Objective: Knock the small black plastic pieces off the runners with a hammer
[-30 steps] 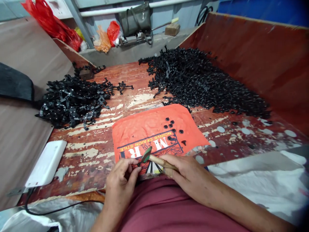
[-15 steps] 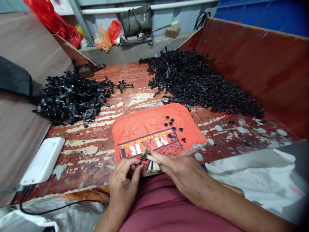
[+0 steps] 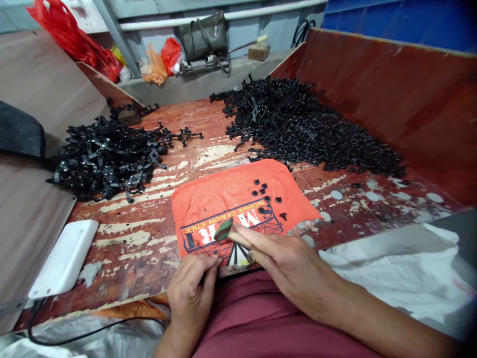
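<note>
My right hand (image 3: 288, 263) grips the pale wooden handle of a small hammer (image 3: 223, 229). Its greenish head is raised over the printed orange cloth (image 3: 201, 191). Below and left of the head, at the cloth's near edge, my left hand (image 3: 192, 278) is closed, thumb and forefinger pinched on a small dark piece (image 3: 215, 254). The fingers mostly hide that piece, so its kind is unclear. Several small black studs (image 3: 263, 191) with round heads lie loose on the right part of the cloth.
A big heap of black studded pieces (image 3: 294, 124) fills the back right, against a red-brown board (image 3: 395, 104). Another heap of linked black parts (image 3: 106, 156) lies left. A white power bank (image 3: 64, 258) with a cable lies at the left edge. White sacking (image 3: 395, 268) hangs right.
The hammer head has lifted away from my left fingertips, up over the print. My left hand stays by the cloth's near edge, still pinched. The view has shifted slightly.
</note>
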The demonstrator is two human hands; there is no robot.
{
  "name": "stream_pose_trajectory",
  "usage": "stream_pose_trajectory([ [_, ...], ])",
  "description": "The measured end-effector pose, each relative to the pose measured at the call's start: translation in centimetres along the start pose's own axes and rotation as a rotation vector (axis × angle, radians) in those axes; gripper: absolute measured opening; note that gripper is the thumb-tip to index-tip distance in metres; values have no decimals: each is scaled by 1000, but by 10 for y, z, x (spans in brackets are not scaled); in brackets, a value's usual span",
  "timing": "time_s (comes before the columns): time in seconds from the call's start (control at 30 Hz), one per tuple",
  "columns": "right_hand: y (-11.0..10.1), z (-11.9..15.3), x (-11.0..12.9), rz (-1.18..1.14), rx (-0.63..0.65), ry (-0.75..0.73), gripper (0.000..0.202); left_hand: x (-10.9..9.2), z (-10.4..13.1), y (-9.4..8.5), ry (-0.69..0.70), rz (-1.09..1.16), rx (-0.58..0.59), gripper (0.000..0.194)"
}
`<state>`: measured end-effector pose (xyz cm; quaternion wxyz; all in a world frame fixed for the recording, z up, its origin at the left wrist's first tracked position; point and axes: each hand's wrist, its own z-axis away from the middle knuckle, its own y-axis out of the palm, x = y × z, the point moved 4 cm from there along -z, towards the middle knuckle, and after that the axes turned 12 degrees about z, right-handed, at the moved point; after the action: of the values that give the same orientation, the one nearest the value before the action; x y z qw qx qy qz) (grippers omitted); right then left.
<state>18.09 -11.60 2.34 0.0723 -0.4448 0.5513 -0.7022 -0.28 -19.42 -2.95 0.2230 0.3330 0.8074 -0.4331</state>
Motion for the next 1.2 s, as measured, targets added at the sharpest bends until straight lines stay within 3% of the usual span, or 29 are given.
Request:
stream_pose_trajectory([
  [0.17,8,-1,0,57,71,-13,54,1,2,0,41,-26,4,12],
  [0.5,-1,-4,-2,176,24,3,54,-4,5,1,150,-51,30,23],
  [0.67,2,-2,-2,155,55,-3,54,-4,5,4,112,-64,85,25],
  [1.2,6,-2,-4,182,71,10,54,-3,6,3,85,-37,81,26],
])
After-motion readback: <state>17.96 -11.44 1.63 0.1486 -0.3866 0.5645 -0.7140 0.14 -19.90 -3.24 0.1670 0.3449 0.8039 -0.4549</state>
